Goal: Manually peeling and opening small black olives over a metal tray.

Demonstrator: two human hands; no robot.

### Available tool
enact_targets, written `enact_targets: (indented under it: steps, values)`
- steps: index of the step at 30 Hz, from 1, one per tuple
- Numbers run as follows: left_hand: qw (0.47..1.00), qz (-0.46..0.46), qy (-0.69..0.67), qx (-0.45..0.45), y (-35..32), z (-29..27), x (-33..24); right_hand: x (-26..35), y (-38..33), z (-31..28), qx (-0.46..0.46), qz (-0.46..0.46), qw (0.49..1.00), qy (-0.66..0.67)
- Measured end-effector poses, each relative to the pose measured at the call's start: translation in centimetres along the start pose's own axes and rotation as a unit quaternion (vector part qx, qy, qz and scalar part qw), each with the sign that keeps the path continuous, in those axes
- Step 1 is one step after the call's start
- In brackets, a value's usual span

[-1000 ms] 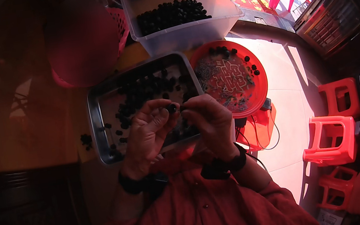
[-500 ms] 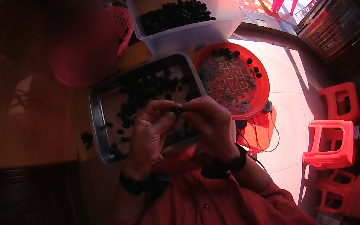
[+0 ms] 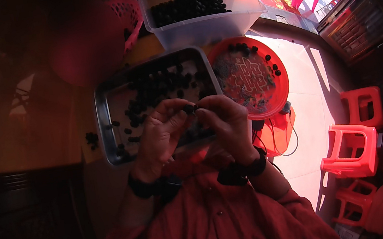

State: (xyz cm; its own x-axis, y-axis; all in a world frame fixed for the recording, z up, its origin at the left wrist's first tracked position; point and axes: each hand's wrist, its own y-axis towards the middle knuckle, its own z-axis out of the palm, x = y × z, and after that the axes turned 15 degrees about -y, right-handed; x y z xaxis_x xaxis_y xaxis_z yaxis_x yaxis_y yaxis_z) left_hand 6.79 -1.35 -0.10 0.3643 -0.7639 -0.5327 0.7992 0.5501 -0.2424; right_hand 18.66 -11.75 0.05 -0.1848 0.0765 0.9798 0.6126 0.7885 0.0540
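Leftmost, a metal tray (image 3: 115,97) contained loose black pieces (image 3: 141,99). Over its near side, the left hand (image 3: 160,133) gripped a small black piece (image 3: 190,109) between its fingers; the right hand (image 3: 226,123) pinched the right end with closed fingers. Farther right lay a round red tray (image 3: 282,88).

The tray (image 3: 117,101) looks like smooth metal, the tub (image 3: 210,30) and stools (image 3: 370,152) plastic, the shirt (image 3: 211,215) matt cloth.

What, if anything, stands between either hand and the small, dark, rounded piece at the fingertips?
Nothing visible: the left hand pinches the small, dark, rounded piece and the right hand meets it. The rectangular grey metal tray lies below them.
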Motion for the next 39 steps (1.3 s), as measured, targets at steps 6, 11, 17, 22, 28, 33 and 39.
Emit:
enact_targets:
  steps: [6, 11, 17, 22, 28, 33, 39]
  values:
    - [1.000, 0.001, -0.021, 0.022, 0.2, -0.9, 0.3, -0.3, 0.0, 0.1, -0.005, -0.017, 1.000, -0.025]
    - [0.999, 0.018, 0.008, 0.037, 0.2, -0.9, 0.3, -0.7, 0.1, 0.2, -0.009, -0.051, 0.997, -0.050]
    - [0.985, 0.076, 0.156, 0.026, -0.1, -0.3, 0.4, -0.5, 0.1, 0.1, 0.006, -0.031, 0.999, -0.021]
    - [0.979, 0.107, 0.174, 0.027, -0.4, 0.1, 0.5, -0.5, 0.2, -0.4, 0.059, 0.047, 0.994, 0.077]
    - [0.976, 0.115, 0.184, 0.016, -0.3, -0.1, 0.6, -0.3, 0.5, -0.8, 0.096, 0.106, 0.982, 0.127]
    - [0.980, 0.099, 0.170, 0.004, -0.4, -0.1, 0.5, -0.7, 0.5, -1.0, 0.113, 0.124, 0.973, 0.162]
    - [0.971, 0.110, 0.213, -0.005, -0.4, 0.1, 0.6, -0.2, 0.8, -1.3, 0.133, 0.152, 0.966, 0.163]
